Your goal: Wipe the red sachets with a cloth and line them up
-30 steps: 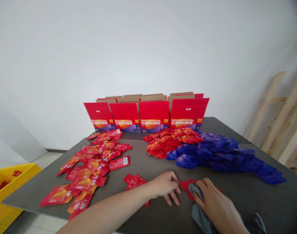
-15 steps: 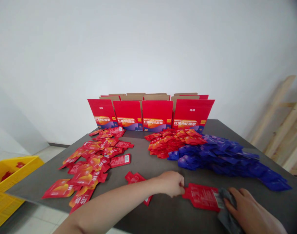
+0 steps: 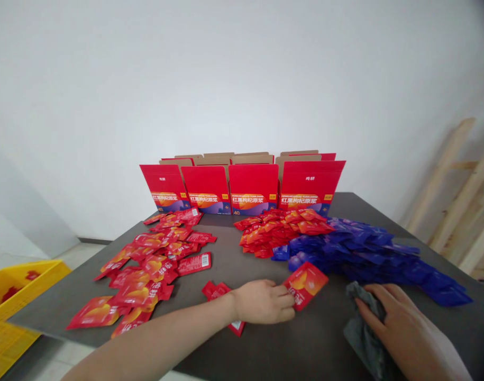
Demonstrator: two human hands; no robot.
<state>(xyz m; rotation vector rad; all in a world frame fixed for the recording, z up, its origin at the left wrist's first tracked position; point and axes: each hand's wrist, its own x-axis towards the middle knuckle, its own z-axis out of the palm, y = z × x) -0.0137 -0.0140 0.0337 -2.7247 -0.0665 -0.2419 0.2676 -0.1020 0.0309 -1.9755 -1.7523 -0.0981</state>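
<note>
Left hand (image 3: 263, 301), low in the middle of the frame, is clamped on a red foil sachet (image 3: 305, 284). Thumb and fingers pinch its near corner. The sachet is tilted up off the dark grey counter (image 3: 226, 256), orange-printed face towards the camera, just in front of the blue heap. Its print is too small to read.

At lower right the right hand (image 3: 404, 328) lies on a crumpled grey cloth (image 3: 361, 330) with its fingers stretched over it. Whether it grips the cloth or only rests there I cannot tell.

Four red cardboard boxes (image 3: 252, 188) stand in a row at the back of the counter, mid-frame, brown flaps up. Each front reads "红黑枸杞原浆" in white, and "40" shows at the foot of the third box. The small white characters on the outer boxes' flaps are too small to read.

A loose spread of red sachets (image 3: 154, 267) lies left of centre, some turned to show a white barcode panel. Right of centre, a heap of red-and-orange sachets (image 3: 281, 230) touches a longer heap of blue sachets (image 3: 364, 254) that runs to the right edge of the counter. A few more red packets (image 3: 217, 291) lie partly hidden under the left wrist.

At lower left, below the counter's edge, a yellow plastic crate (image 3: 23, 296) holds a few red sachets. A pale wooden frame (image 3: 464, 201) leans at the right edge against the white wall (image 3: 226, 79).
</note>
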